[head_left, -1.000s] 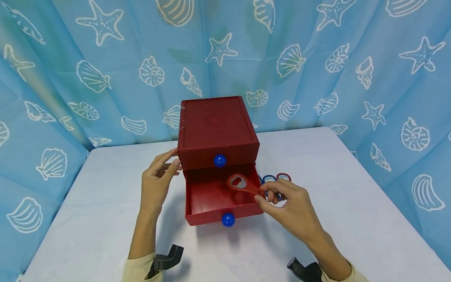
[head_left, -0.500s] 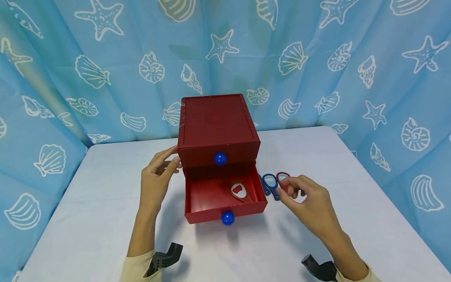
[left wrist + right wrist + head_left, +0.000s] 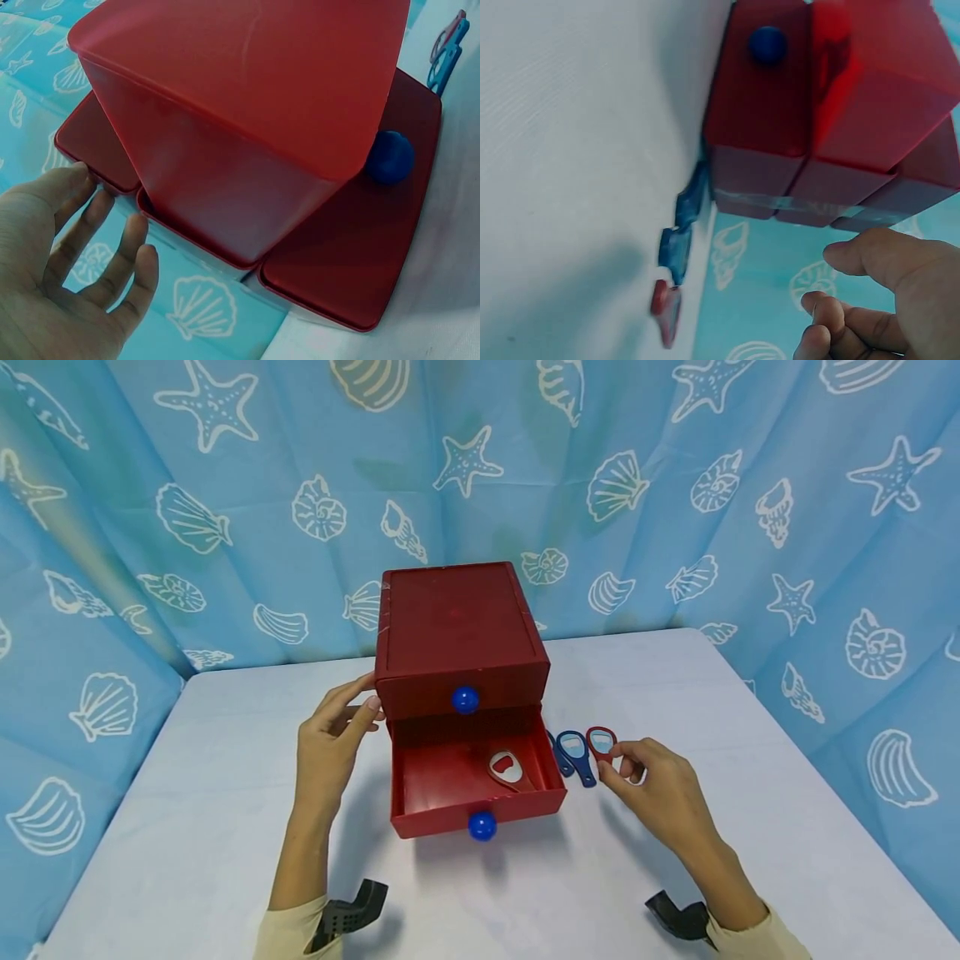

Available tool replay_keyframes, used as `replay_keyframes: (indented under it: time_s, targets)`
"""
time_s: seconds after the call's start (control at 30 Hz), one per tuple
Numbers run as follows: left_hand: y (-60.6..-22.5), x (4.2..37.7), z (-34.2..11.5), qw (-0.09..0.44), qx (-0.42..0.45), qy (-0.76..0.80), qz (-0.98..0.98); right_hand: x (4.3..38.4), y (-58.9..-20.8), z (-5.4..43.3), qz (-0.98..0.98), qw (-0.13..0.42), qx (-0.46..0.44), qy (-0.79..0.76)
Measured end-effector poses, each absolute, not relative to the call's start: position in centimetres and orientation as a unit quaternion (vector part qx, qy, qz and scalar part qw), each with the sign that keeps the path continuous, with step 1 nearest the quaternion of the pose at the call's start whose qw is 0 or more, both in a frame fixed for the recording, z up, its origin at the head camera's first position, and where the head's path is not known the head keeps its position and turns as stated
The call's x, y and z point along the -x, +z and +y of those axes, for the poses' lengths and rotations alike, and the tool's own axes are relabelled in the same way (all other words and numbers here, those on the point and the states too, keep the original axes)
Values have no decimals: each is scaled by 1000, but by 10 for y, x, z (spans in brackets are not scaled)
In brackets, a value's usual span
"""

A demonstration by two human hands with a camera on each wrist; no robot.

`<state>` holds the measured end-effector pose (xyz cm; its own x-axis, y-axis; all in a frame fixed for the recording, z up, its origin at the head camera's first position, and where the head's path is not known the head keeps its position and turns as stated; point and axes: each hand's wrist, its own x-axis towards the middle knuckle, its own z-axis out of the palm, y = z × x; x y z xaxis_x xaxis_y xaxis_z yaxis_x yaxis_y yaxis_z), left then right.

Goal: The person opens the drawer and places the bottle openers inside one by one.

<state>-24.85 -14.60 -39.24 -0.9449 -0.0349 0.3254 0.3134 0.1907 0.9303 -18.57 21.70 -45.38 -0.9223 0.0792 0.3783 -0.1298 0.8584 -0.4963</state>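
A red drawer chest stands on the table with its middle drawer pulled out. Inside that drawer lies a red paddle-shaped piece with a white oval face. My left hand touches the chest's left side with its fingertips, fingers spread in the left wrist view. To the right of the chest, my right hand is beside a small red paddle-shaped piece. Its fingers bend loosely, with nothing between thumb and fingers in the right wrist view. Blue paddle-shaped pieces lie beside the red one.
Blue round knobs mark the top drawer and the pulled-out one. Another knob is on the bottom drawer. A blue shell-patterned curtain hangs behind the white table.
One second ago my right hand held a red paddle-shaped piece over the drawer. That piece now lies in the drawer, and the hand has moved right to another red piece. My left hand stays put.
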Motion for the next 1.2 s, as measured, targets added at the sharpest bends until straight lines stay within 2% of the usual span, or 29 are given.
replay_keyframes:
  time_s: [0.5,1.2]
  targets:
    - [-393,251,-148,139,103,-640,-749,198,-479,228,-956,158,11,247]
    - [-392,249,-147,139,100,-637,-751,207,-493,233,-964,77,52,249]
